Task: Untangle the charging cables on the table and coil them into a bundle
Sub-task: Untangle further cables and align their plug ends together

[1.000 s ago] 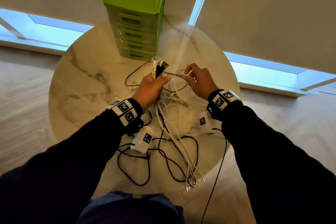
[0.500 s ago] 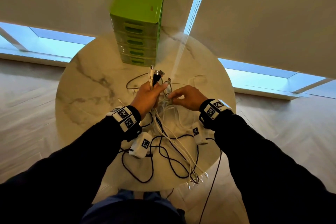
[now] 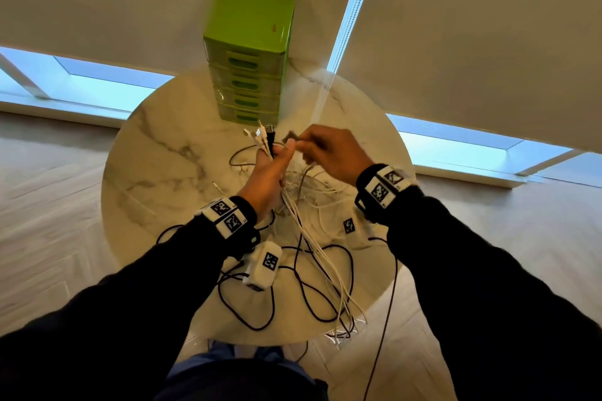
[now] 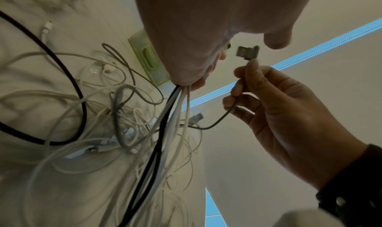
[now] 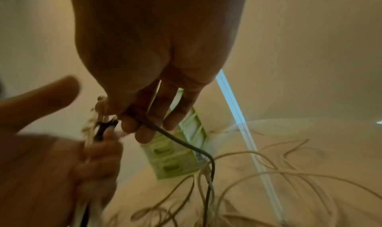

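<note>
Now right hand (image 3: 332, 153) lifted, grip pinching grey USB cable (image 4: 247, 53) beside left hand (image 3: 265, 177), its grip clutching cable bundle (image 3: 265, 137).

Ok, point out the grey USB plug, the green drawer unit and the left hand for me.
grey USB plug (image 4: 247, 52), left wrist view, on its metal shell.
green drawer unit (image 3: 252, 15), head view, on its top face.
left hand (image 3: 265, 177), head view, on the back of the hand.

Motion blur smears the right hand (image 3: 329, 153); the gathered cables (image 4: 175, 116) vanish inside the left hand (image 3: 265, 179), their count seemingly indeterminable.
</note>
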A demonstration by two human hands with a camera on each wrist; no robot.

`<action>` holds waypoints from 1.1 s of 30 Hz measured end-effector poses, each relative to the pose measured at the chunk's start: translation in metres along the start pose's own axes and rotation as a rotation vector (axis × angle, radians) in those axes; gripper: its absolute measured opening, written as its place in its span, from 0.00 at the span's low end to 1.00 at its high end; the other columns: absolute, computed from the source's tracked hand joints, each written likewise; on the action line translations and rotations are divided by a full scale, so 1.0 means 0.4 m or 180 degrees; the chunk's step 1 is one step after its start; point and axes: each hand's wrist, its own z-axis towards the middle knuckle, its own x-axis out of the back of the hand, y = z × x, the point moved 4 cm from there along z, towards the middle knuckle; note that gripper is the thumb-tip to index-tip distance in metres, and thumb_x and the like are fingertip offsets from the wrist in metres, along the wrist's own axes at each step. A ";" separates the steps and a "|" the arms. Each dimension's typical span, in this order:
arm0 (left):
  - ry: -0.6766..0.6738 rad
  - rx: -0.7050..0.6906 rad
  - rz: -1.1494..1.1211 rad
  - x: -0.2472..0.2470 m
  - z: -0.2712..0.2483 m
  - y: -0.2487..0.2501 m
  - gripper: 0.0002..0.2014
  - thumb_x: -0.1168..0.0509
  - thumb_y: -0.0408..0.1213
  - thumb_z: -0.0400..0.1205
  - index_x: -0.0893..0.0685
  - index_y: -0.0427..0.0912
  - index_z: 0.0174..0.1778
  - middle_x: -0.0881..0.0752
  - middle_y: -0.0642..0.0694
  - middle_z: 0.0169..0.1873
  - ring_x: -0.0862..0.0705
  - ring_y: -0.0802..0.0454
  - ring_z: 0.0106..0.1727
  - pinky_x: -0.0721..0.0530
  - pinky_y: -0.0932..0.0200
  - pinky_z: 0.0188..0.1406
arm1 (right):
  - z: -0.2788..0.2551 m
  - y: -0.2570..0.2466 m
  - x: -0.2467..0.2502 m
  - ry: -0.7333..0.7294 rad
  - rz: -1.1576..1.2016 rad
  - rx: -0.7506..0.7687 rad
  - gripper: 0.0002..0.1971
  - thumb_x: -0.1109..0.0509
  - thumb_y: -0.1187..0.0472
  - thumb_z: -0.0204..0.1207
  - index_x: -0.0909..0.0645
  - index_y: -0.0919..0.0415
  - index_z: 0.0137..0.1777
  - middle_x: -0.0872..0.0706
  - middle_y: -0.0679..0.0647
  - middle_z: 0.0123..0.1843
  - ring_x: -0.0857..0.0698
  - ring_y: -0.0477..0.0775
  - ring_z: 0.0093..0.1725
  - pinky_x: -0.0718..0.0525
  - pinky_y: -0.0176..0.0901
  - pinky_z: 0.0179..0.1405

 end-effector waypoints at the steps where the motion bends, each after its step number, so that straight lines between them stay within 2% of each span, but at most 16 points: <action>1: 0.0040 -0.0045 0.0101 0.001 0.001 0.003 0.26 0.35 0.58 0.83 0.25 0.40 0.64 0.28 0.59 0.30 0.31 0.61 0.28 0.32 0.58 0.33 | -0.014 -0.003 -0.024 -0.0117 -0.0110 0.0073 0.09 0.29 0.52 0.82 0.17 0.58 0.47 0.11 0.50 0.35 0.11 0.46 0.35 0.11 0.48 0.41; 3: 0.0074 -0.0140 0.0442 0.005 0.001 0.002 0.26 0.44 0.56 0.90 0.24 0.32 0.64 0.25 0.61 0.24 0.28 0.63 0.26 0.29 0.60 0.33 | -0.038 0.000 -0.064 -0.0114 -0.0064 0.0077 0.09 0.28 0.53 0.82 0.20 0.58 0.45 0.11 0.50 0.34 0.12 0.48 0.34 0.12 0.48 0.39; 5: 0.0063 -0.0252 0.0607 0.009 -0.008 0.005 0.21 0.48 0.53 0.92 0.26 0.36 0.49 0.25 0.60 0.20 0.28 0.63 0.24 0.29 0.61 0.31 | -0.054 0.007 -0.087 0.0048 0.0225 -0.0088 0.08 0.28 0.55 0.82 0.21 0.58 0.45 0.11 0.53 0.34 0.12 0.50 0.33 0.12 0.48 0.38; 8: 0.0250 -0.0287 0.0469 0.030 0.002 -0.001 0.18 0.47 0.50 0.92 0.26 0.39 0.47 0.25 0.58 0.21 0.28 0.63 0.23 0.28 0.62 0.28 | -0.077 0.016 -0.119 -0.0041 0.0637 -0.0279 0.04 0.32 0.59 0.85 0.21 0.59 0.49 0.11 0.53 0.37 0.12 0.48 0.35 0.13 0.42 0.41; 11: 0.0406 -0.0291 0.0316 0.049 0.018 -0.016 0.17 0.44 0.52 0.91 0.24 0.45 0.42 0.30 0.52 0.26 0.32 0.57 0.23 0.33 0.57 0.25 | -0.101 0.032 -0.143 -0.0305 0.0327 -0.0207 0.06 0.38 0.58 0.88 0.22 0.58 0.52 0.11 0.51 0.40 0.12 0.49 0.41 0.14 0.46 0.47; 14: 0.0557 -0.0237 -0.0082 0.058 0.021 -0.022 0.12 0.44 0.49 0.91 0.22 0.49 0.48 0.34 0.50 0.30 0.36 0.58 0.25 0.36 0.58 0.25 | -0.118 0.051 -0.149 -0.0374 0.0009 -0.0216 0.09 0.41 0.54 0.89 0.22 0.55 0.51 0.13 0.50 0.40 0.14 0.51 0.41 0.16 0.52 0.48; 17: 0.0628 0.0057 -0.0294 0.057 0.023 -0.025 0.15 0.42 0.55 0.90 0.25 0.45 0.52 0.36 0.53 0.29 0.38 0.59 0.26 0.37 0.61 0.26 | -0.113 0.042 -0.126 0.0148 0.0202 -0.0298 0.07 0.41 0.55 0.89 0.23 0.50 0.50 0.17 0.49 0.35 0.18 0.48 0.35 0.18 0.46 0.43; 19: 0.0603 0.0271 -0.0258 0.051 0.020 -0.028 0.29 0.38 0.64 0.84 0.26 0.39 0.63 0.35 0.54 0.30 0.37 0.59 0.26 0.35 0.60 0.28 | -0.098 0.022 -0.110 0.0402 0.0361 -0.0277 0.07 0.41 0.56 0.89 0.22 0.52 0.51 0.18 0.47 0.34 0.19 0.44 0.33 0.20 0.39 0.39; 21: 0.0467 0.0196 0.0044 0.038 0.014 -0.015 0.47 0.33 0.72 0.73 0.28 0.34 0.73 0.29 0.53 0.30 0.30 0.59 0.26 0.28 0.51 0.29 | -0.082 -0.002 -0.106 0.0346 0.0300 -0.0166 0.07 0.41 0.56 0.89 0.21 0.53 0.54 0.19 0.45 0.34 0.20 0.40 0.33 0.22 0.32 0.37; 22: 0.0396 0.0110 0.0181 0.029 0.008 -0.008 0.50 0.31 0.74 0.70 0.28 0.33 0.72 0.24 0.46 0.32 0.22 0.54 0.28 0.21 0.39 0.33 | -0.074 -0.011 -0.110 0.0268 0.0198 -0.0091 0.07 0.41 0.56 0.89 0.21 0.53 0.55 0.19 0.44 0.35 0.20 0.39 0.33 0.23 0.32 0.36; 23: 0.0335 0.0044 0.0263 0.019 0.001 0.000 0.50 0.30 0.73 0.70 0.29 0.30 0.71 0.20 0.32 0.38 0.15 0.41 0.37 0.20 0.27 0.45 | -0.068 -0.017 -0.115 0.0197 0.0075 -0.0033 0.08 0.42 0.56 0.89 0.21 0.52 0.57 0.19 0.44 0.36 0.20 0.40 0.33 0.23 0.33 0.35; 24: 0.0328 0.0037 0.0305 0.012 0.000 0.003 0.51 0.31 0.72 0.72 0.30 0.27 0.71 0.21 0.19 0.49 0.16 0.27 0.50 0.23 0.22 0.58 | -0.063 -0.022 -0.120 0.0151 -0.0043 -0.0008 0.08 0.42 0.56 0.89 0.21 0.53 0.59 0.18 0.45 0.37 0.19 0.43 0.35 0.22 0.35 0.35; 25: 0.0332 0.0047 0.0311 0.009 0.001 0.002 0.52 0.34 0.73 0.73 0.31 0.24 0.72 0.24 0.15 0.57 0.20 0.22 0.59 0.27 0.21 0.65 | -0.059 -0.026 -0.124 0.0135 -0.0150 -0.0012 0.09 0.42 0.57 0.89 0.20 0.54 0.60 0.17 0.46 0.39 0.18 0.46 0.36 0.21 0.38 0.37; 28: 0.0320 0.0139 0.0410 0.009 0.005 -0.005 0.56 0.45 0.82 0.72 0.31 0.29 0.74 0.19 0.24 0.60 0.15 0.35 0.61 0.22 0.26 0.69 | -0.054 -0.032 -0.134 0.0149 -0.0257 -0.0052 0.06 0.40 0.58 0.88 0.22 0.56 0.54 0.15 0.49 0.40 0.16 0.51 0.38 0.20 0.42 0.37; 31: 0.0413 0.0060 0.0538 0.013 -0.002 -0.003 0.48 0.52 0.75 0.80 0.31 0.30 0.75 0.19 0.23 0.63 0.18 0.30 0.65 0.20 0.34 0.69 | -0.056 -0.029 -0.148 0.0095 -0.0182 -0.0150 0.05 0.38 0.56 0.88 0.28 0.51 0.49 0.17 0.48 0.39 0.18 0.50 0.36 0.23 0.40 0.35; 33: 0.0504 -0.0115 0.0531 0.020 -0.002 0.005 0.38 0.54 0.66 0.87 0.25 0.29 0.64 0.19 0.23 0.49 0.17 0.29 0.51 0.20 0.35 0.58 | -0.060 -0.020 -0.158 0.0035 -0.0209 -0.0190 0.06 0.38 0.53 0.88 0.29 0.53 0.49 0.17 0.49 0.38 0.18 0.52 0.35 0.22 0.44 0.34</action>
